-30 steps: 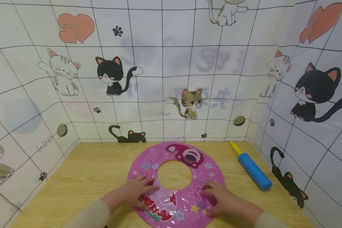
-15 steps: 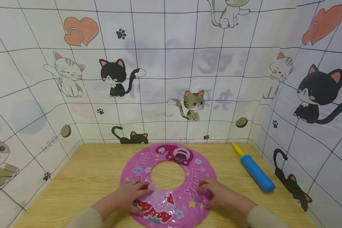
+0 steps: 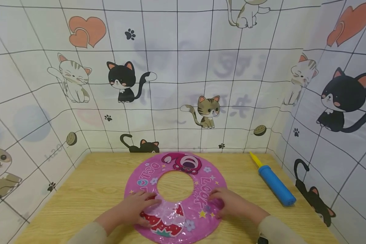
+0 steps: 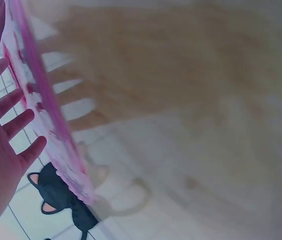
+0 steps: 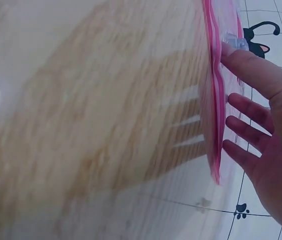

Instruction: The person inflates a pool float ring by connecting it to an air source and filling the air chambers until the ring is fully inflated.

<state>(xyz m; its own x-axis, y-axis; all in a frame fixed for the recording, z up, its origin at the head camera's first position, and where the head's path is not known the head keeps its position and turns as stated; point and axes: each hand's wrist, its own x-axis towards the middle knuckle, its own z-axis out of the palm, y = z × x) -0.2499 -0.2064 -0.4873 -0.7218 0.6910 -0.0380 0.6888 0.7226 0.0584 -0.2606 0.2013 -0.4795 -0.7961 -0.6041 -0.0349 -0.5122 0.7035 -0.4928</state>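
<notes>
A flat pink swim ring (image 3: 195, 206) with a printed bear, lettering and strawberries lies on the wooden table. On its near left part rests my left hand (image 3: 135, 208), fingers spread across the plastic. My right hand (image 3: 231, 205) touches the near right part with bent, relaxed fingers. In the left wrist view the ring's thin edge runs beside my extended fingers. The right wrist view has my thumb and fingertips against the ring's upper face, with a clear plastic valve (image 5: 237, 42) near the thumb.
A blue hand pump (image 3: 277, 185) with a yellow nozzle lies at the right of the table (image 3: 88, 183). A white sheet (image 3: 177, 78) printed with cats and grid lines walls in the back and both sides.
The swim ring has slid left across the table, and both hands have moved left with it. The pump lies in the same place; the head view has shifted slightly.
</notes>
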